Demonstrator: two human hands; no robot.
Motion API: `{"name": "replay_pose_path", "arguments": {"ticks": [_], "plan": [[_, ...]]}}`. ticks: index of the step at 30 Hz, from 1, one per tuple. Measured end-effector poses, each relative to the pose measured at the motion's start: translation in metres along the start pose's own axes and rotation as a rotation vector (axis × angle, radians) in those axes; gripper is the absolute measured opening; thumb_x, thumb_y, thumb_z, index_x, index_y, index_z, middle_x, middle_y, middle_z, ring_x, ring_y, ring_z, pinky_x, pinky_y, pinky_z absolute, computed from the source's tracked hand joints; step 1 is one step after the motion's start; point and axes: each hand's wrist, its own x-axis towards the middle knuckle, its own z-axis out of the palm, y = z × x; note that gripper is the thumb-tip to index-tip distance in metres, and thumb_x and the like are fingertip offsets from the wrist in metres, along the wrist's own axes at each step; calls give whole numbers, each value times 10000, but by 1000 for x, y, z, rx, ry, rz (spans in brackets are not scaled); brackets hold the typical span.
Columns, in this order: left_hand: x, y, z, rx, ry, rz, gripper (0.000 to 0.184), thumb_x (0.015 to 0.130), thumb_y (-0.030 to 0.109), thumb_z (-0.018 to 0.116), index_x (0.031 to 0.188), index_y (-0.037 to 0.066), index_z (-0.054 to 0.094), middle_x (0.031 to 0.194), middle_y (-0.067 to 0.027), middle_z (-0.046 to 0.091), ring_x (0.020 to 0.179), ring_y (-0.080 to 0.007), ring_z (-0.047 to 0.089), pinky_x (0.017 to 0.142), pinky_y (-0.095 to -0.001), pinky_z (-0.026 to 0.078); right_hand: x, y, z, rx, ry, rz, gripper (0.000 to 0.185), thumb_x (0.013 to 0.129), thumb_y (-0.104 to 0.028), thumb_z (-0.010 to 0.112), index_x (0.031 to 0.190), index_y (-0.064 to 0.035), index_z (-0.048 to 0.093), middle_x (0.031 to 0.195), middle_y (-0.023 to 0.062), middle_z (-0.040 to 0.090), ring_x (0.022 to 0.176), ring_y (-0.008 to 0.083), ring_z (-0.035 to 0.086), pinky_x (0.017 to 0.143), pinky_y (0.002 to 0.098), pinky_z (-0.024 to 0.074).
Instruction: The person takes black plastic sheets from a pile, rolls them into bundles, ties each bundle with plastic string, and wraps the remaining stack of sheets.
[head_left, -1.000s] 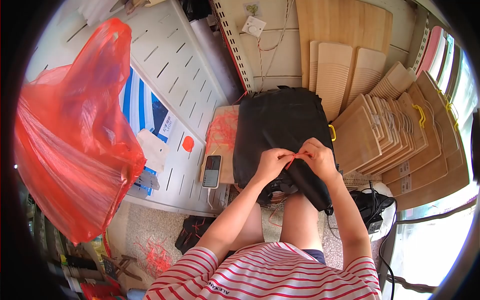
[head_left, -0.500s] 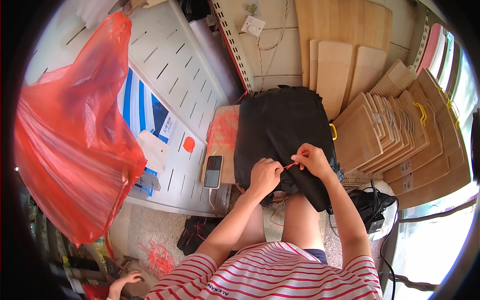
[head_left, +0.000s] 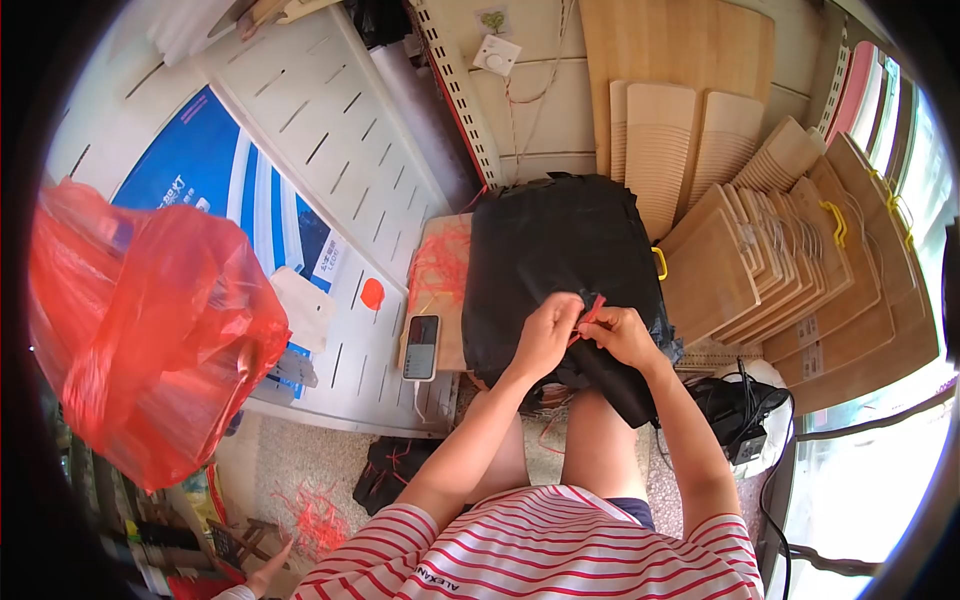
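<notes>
My left hand [head_left: 547, 335] and my right hand [head_left: 616, 334] are close together, both with fingers pinched on a thin red string [head_left: 590, 318]. The string is around one end of a rolled black bundle [head_left: 617, 385], which lies slanting over my lap. Under and behind my hands is a large stack of black material [head_left: 560, 250]. More red strings [head_left: 445, 258] lie loose on a wooden board left of the stack, and a phone [head_left: 421, 347] with a white cable rests on the board's near end.
Wooden boards [head_left: 710, 265] stand in a row at the right. A red plastic bag [head_left: 165, 330] fills the left side before a white slotted panel [head_left: 330, 130]. Black cables [head_left: 745, 410] lie right of my knees. Another person's arm [head_left: 265, 575] shows at the lower left.
My hands have drawn closer together, and the string's ends now stick up between them. The red bag's top has sunk, uncovering a blue poster. The other person's arm came in at the lower left.
</notes>
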Motion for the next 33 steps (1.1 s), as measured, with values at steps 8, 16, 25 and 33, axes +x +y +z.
{"name": "replay_pose_path", "arguments": {"ticks": [8, 16, 25, 33], "plan": [[-11, -7, -1, -25, -66, -112, 447, 883, 52, 660, 1298, 27, 497, 959, -102, 740, 721, -119, 636, 696, -269, 512, 2, 9, -4, 431, -114, 162, 74, 862, -50, 705, 925, -11, 713, 788, 1, 684, 652, 56, 573, 608, 230, 482], [-11, -16, 5, 78, -27, -158, 429, 837, 29, 706, 1238, 17, 551, 877, -93, 745, 648, -73, 602, 628, -242, 499, -4, 1, 6, 58, 59, -65, 112, 764, 33, 690, 865, -17, 683, 767, 54, 668, 639, 145, 624, 589, 269, 505], [-9, -21, 7, 54, 14, -36, 194, 905, 54, 628, 1080, -19, 666, 877, -108, 704, 727, -126, 651, 688, -266, 518, -11, -2, 32, -477, 412, -362, 87, 825, -49, 668, 860, -54, 589, 817, 112, 589, 703, 336, 635, 609, 421, 536], [-9, -30, 1, 293, 50, 195, 51, 834, 7, 669, 881, -12, 675, 908, -119, 577, 759, -247, 625, 682, -344, 509, -26, -2, 15, -467, 435, -308, 114, 794, -110, 733, 803, -61, 631, 796, 84, 608, 697, 307, 641, 594, 401, 516]]}}
